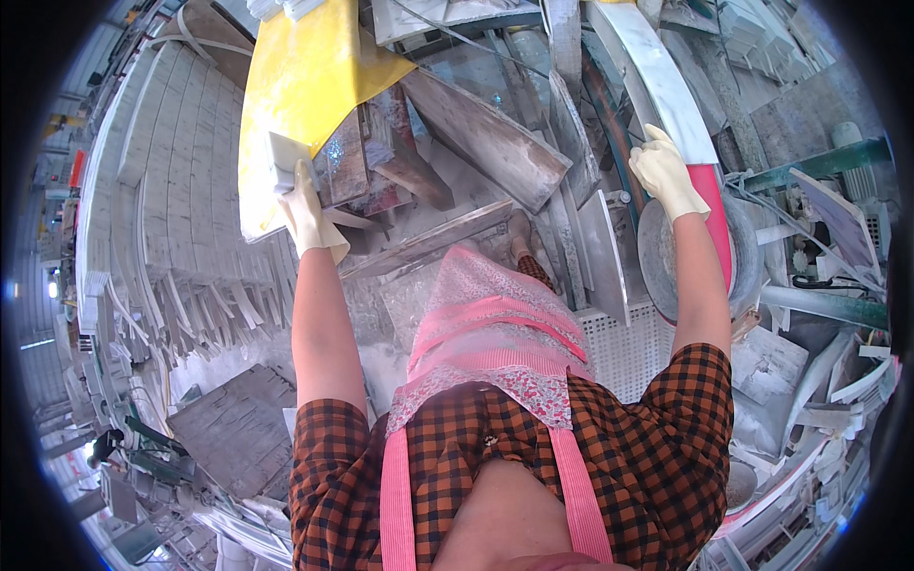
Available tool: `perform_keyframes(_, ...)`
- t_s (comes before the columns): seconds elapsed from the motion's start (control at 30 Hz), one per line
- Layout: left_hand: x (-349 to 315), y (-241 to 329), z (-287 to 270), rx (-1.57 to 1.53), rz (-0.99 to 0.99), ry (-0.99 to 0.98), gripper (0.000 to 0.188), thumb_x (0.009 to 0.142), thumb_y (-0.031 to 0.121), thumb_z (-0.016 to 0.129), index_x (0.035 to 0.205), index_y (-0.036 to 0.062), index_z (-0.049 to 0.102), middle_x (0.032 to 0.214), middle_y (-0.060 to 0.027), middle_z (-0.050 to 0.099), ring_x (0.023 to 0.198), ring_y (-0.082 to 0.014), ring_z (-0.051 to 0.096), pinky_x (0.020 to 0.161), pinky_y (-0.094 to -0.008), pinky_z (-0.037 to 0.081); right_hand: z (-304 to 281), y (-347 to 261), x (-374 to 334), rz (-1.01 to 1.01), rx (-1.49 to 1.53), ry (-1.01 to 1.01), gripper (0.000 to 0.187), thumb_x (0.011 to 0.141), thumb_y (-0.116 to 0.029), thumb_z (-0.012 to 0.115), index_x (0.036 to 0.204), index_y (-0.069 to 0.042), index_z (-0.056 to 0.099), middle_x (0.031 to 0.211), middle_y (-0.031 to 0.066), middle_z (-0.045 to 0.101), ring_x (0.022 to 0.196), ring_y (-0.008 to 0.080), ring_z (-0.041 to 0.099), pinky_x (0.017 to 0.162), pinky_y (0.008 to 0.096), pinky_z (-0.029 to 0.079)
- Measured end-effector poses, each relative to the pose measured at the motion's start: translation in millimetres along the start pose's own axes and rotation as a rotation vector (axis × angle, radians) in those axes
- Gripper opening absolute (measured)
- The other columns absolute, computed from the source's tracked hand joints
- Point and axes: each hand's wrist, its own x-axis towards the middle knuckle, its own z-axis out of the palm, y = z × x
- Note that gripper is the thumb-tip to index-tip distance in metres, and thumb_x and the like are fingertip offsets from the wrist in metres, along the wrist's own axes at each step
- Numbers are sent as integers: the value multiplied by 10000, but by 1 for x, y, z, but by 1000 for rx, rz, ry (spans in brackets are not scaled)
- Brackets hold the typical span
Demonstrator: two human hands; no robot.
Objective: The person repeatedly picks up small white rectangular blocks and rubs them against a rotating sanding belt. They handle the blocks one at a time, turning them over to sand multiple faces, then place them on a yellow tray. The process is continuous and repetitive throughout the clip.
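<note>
My left hand (307, 217), in a pale cream rubber glove, is closed around the near end of a small white stone tile (288, 160). That tile sits over the lower part of a yellow sheet (303, 90) draped on a stack. My right hand (666, 175), gloved the same way, has its fingers curled, with one digit pointing away from me. It is at the left edge of a long white marble strip (666, 90), near its close end. What, if anything, lies inside those fingers is hidden. Under the strip runs a red-pink belt (707, 205) around a grey wheel (657, 249).
Long stacked stone strips (176, 143) fill the left side. Dusty boards (490, 133) lean between my hands. A perforated white panel (624, 350) is near my right side. Green metal bars (814, 164) and stone offcuts (766, 366) crowd the right. A flat grey slab (236, 428) lies low left.
</note>
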Motion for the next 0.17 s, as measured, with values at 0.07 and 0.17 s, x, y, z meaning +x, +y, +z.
perform_keyframes(0.07, 0, 0, 0, -11, 15, 4, 531, 965, 316, 671, 1315, -79, 611, 1228, -209, 693, 1081, -285, 651, 936, -402, 490, 1, 0, 0, 0, -11, -8, 245, 869, -118, 533, 677, -90, 683, 631, 132, 689, 723, 248, 720, 1157, 383, 397)
perform_keyframes(0.17, -2, 1, 0, -29, 28, 3, 541, 964, 318, 674, 1325, -79, 605, 1248, -214, 686, 1111, -293, 646, 960, -406, 480, 3, 1, 0, 13, 14, 6, 238, 865, -128, 544, 685, -75, 690, 667, 146, 711, 752, 266, 730, 1181, 380, 375)
